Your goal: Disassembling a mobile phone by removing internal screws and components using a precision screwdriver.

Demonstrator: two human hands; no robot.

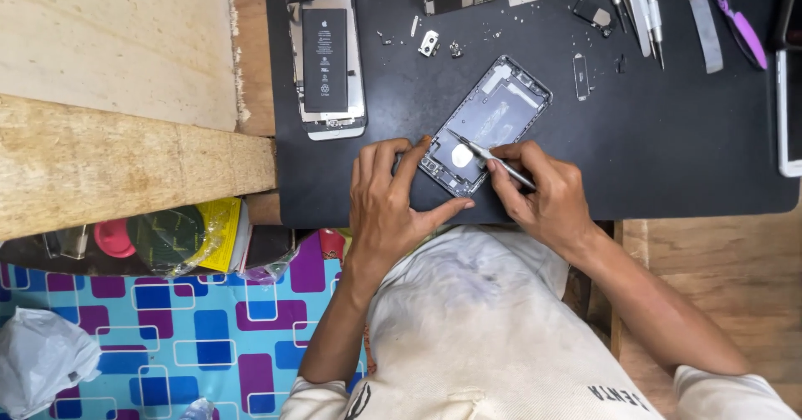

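Note:
An empty grey phone housing [493, 119] lies tilted on the black work mat [668, 153]. My left hand [391, 199] steadies the housing's near left corner with fingers and thumb. My right hand [543, 194] grips metal tweezers [491, 158] whose tip reaches into the lower part of the housing, beside a round pale patch. A second opened phone with a black battery [326, 61] lies face up at the mat's far left.
Small screws and brackets [430, 44] are scattered behind the housing. Screwdrivers [639, 7] and a purple pry tool [739, 23] lie at the far right. A white phone [789, 111] rests at the right edge. Wooden boards [125, 103] stand to the left.

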